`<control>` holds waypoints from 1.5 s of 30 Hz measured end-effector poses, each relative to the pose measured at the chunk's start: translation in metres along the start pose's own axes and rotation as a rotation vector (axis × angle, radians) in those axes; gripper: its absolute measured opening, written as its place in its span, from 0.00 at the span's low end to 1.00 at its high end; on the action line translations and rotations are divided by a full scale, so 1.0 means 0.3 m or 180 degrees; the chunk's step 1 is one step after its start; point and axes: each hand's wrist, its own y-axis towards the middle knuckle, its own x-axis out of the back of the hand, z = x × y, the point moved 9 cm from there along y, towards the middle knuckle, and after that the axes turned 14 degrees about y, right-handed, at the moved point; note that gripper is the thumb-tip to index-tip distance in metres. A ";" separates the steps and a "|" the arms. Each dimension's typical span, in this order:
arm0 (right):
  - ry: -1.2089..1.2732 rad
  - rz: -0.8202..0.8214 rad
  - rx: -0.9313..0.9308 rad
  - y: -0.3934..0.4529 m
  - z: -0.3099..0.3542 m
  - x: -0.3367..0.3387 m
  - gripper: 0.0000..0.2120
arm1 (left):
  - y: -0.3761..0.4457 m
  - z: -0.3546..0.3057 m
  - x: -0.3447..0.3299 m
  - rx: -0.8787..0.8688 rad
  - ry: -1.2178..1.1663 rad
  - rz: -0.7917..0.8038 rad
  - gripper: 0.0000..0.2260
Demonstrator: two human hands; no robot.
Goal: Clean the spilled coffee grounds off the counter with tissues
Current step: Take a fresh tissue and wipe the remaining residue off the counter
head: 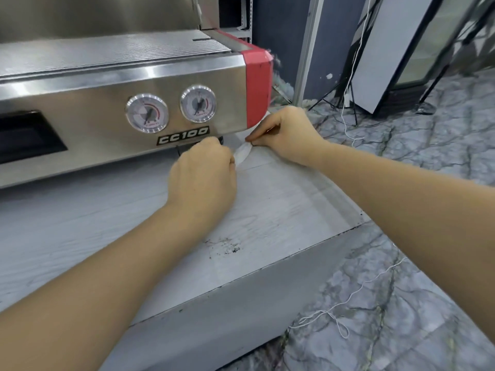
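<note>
Espresso machine (pixel 120 108) backs left hand (pixel 203 178) and right hand (pixel 286 135), both pinching tissue (pixel 242 153).

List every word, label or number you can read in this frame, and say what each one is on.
"CC100": black badge on the steel front of the coffee machine, below the gauges.
Left gauge and right gauge: dial markings too small and blurred to read.
Nothing else legible; the tissue held between both hands shows no print.

Viewpoint: head-worn, single wide-angle camera
Facing: forward and down onto the table's (pixel 80 223) right front corner
Nearness: close, at arm's reach
</note>
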 end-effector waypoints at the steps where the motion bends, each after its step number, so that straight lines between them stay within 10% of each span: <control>1: -0.0058 0.0012 0.0056 0.006 -0.009 0.004 0.04 | 0.008 0.000 -0.007 0.0001 -0.0040 -0.0047 0.10; 13: -0.0666 0.0094 -0.0015 -0.491 0.150 0.199 0.10 | -0.147 -0.159 0.046 -0.1307 -0.1295 0.0266 0.05; 27: -0.0919 -0.1192 -0.0958 -0.589 0.117 0.297 0.09 | 0.103 -0.305 -0.110 -0.1257 -0.2097 0.0544 0.04; 45: -0.1014 -0.1356 -0.1102 -0.626 0.403 -0.082 0.09 | -0.036 -0.024 -0.018 -0.1712 -0.2246 0.0840 0.04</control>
